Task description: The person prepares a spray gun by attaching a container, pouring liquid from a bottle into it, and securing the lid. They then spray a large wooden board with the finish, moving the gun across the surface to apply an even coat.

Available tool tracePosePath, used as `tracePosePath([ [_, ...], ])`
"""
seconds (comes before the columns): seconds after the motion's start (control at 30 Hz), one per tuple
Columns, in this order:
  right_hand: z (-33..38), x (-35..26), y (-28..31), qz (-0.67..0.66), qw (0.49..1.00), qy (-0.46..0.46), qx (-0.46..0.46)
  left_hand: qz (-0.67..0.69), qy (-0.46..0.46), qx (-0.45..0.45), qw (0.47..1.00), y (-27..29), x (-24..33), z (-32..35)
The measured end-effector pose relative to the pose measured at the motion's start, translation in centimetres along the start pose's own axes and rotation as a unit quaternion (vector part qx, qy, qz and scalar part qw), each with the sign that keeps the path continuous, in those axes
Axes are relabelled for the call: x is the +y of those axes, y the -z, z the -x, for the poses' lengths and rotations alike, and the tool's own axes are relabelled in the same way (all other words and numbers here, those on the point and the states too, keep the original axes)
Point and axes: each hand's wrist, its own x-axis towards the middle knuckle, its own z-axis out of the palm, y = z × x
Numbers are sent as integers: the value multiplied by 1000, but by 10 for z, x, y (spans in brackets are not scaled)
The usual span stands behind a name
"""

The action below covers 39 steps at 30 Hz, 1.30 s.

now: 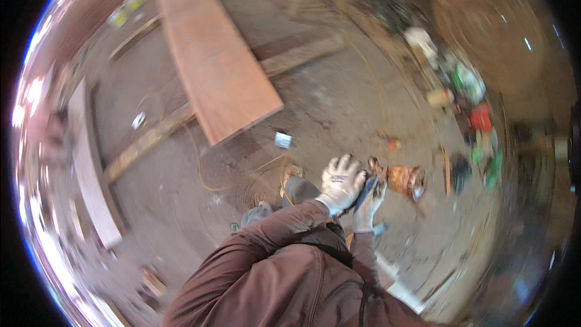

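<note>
Both of my hands wear pale work gloves with dark patches and meet in front of my right side. My left hand [342, 183] has its fingers curled at the edge of a small dark-blue object [365, 189]. On the other side of that object, my right hand [370, 206] is closed round it; blur and the gloves hide its kind. Just beyond my right fingers is an orange-brown, crumpled-looking container [407, 181] with a pale end. I cannot tell whether it touches my hand or sits on the ground behind.
A long reddish-brown board [212, 60] rests across timber beams [151, 140] ahead left. A pale plank [91, 163] lies farther left. A yellowish cord [200, 166] trails over the ground, near a small pale-blue packet [282, 140]. Bags and clutter [469, 85] line the right.
</note>
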Motion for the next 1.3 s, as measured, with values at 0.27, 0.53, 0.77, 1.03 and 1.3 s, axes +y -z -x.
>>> tracePosePath([
  [0.27, 71, -46, 81, 91, 920, 122, 360, 200, -186, -524, 807, -78, -33, 95],
  [0.53, 226, -96, 165, 179, 848, 123, 484, 420, 380, -699, 437, -117, 14, 252],
  [0.77, 271, -122, 186, 92, 862, 160, 472, 424, 281, -755, 414, -99, 37, 277],
  [1.03, 320, -114, 207, 140, 825, 142, 529, 357, 326, -793, 371, -118, 35, 311],
  [1.3, 488, -123, 164, 90, 682, 161, 707, 234, 173, -896, 335, -113, 28, 410],
])
